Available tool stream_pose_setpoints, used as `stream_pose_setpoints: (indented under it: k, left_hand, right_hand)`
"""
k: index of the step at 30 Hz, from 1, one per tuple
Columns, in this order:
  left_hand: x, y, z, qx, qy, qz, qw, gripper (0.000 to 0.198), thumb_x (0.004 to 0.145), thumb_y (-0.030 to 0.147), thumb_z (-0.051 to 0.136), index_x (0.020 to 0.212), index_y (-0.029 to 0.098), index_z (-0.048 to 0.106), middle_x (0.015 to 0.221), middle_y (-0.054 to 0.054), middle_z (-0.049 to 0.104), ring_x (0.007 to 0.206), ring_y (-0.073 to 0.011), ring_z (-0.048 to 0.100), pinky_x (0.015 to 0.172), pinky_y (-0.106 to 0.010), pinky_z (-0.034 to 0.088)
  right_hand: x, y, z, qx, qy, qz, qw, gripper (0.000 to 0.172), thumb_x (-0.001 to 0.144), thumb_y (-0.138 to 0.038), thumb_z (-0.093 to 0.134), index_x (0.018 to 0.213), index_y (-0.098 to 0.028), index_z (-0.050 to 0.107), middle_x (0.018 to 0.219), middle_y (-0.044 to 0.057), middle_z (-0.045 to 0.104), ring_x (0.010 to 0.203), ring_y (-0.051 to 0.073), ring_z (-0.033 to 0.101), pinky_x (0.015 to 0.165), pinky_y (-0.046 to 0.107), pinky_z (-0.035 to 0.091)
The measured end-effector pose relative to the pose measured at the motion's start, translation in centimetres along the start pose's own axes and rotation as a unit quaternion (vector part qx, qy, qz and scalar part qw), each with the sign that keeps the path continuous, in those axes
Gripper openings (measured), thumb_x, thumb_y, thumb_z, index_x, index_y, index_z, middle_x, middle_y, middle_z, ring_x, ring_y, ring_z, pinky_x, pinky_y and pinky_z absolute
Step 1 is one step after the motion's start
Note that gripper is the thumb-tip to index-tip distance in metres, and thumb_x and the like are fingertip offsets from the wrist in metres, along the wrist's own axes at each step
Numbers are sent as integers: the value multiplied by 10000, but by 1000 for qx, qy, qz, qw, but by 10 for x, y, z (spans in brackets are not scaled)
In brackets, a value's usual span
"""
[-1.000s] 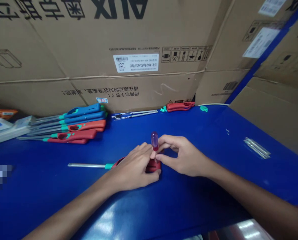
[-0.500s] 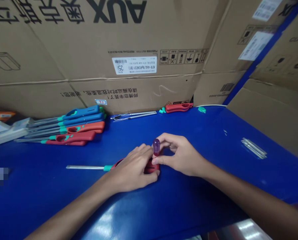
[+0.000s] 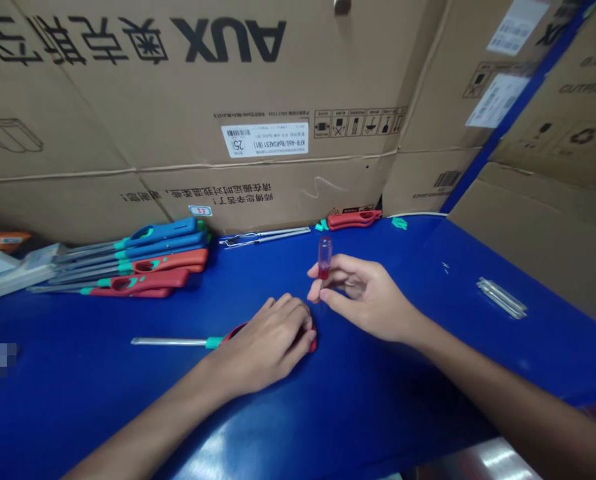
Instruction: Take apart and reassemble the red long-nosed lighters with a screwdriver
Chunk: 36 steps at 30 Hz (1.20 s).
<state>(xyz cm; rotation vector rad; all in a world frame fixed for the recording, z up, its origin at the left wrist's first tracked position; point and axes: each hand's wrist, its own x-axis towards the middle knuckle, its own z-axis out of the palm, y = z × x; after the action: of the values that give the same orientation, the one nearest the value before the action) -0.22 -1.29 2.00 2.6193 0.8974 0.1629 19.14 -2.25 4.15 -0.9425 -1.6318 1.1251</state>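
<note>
My left hand (image 3: 271, 343) is closed over the handle of a red lighter (image 3: 232, 333) that lies on the blue table. Its long metal tube and green collar point left, and most of the handle is hidden under my fingers. My right hand (image 3: 365, 290), to the right and a little above the lighter, pinches a small screwdriver (image 3: 325, 257) with a clear purple and red handle. The screwdriver stands upright, handle up, its thin shaft between thumb and fingers, apart from the lighter.
Several blue and red lighters (image 3: 153, 257) lie stacked at the left. Along the cardboard wall (image 3: 188, 143) are metal tubes with wires (image 3: 265, 236), a red handle (image 3: 353, 219) and a green piece (image 3: 399, 223). More metal tubes (image 3: 502, 298) lie at the right on the blue table (image 3: 428, 400).
My right hand has lifted the screwdriver up and slightly right, off the lighter's handle. The fingers of my left hand have curled in further around the handle's end.
</note>
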Motion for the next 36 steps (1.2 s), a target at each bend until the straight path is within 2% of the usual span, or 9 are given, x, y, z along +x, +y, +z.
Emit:
stream_pose_setpoints:
  k: [8,13,18,23,25,28,30,32,36]
  left_hand:
    - [4,11,7,246,42,61,966,260,951,166,351,847,117,584,864,-119,624,851,-275,558,813,-526,467]
    - [8,9,10,272,99,84,953,332,952,143,368,730,118,614,727,-90,618,729,-226,556,743,-466,449]
    - [6,12,6,281,154,120,940,345,958,151,413,693,136,634,687,-51,612,730,-202,549,812,-502,411]
    - [2,16,5,293,151,120,936,311,970,142,394,777,139,637,775,-68,640,793,-228,554,863,-556,386]
    - [0,15,3,242,137,96,956,299,979,158,371,820,132,623,823,-82,651,807,-231,562,871,-546,391]
    - [-1,8,-1,31,156,16,987,265,982,217,381,844,158,599,842,-51,651,802,-195,575,818,-406,434]
    - [-1,4,-3,-137,193,-54,970,275,973,298,418,806,173,597,779,-16,639,741,-161,572,717,-300,443]
    - [0,1,-1,-248,220,-98,938,308,946,366,465,745,173,597,701,7,615,679,-140,555,649,-250,431]
    - [3,2,5,-306,235,-116,915,364,916,418,495,673,165,591,632,17,582,628,-128,522,618,-232,423]
  right_hand:
    - [3,4,-3,-19,20,5,1000,215,769,-129,584,980,-166,579,830,31,687,785,143,668,780,309,522]
    - [3,6,-1,-11,33,24,999,204,722,-118,589,915,-185,568,778,1,646,730,132,638,739,298,518]
    - [4,11,-2,-18,40,51,998,84,720,-110,489,708,-187,522,663,-30,559,574,98,522,546,237,430]
    - [5,9,-4,-82,11,46,995,158,719,-85,413,644,-186,509,610,-31,544,544,90,454,527,221,351]
    - [3,6,-4,-72,2,54,996,115,701,-95,455,661,-187,511,618,-35,540,561,94,468,531,216,355]
    - [0,2,-4,-48,-18,51,997,110,669,-112,574,733,-188,526,682,-37,551,606,99,506,553,209,389]
    - [-2,2,-3,-62,-30,28,997,135,676,-131,635,766,-187,552,714,-30,574,632,102,528,581,211,418]
    - [-4,4,-1,-105,-31,-19,994,94,709,-159,660,765,-183,590,709,-24,596,614,97,524,579,211,421]
    - [-7,12,11,-180,-25,-114,977,79,755,-109,611,779,-176,645,723,-6,646,591,93,528,573,213,414]
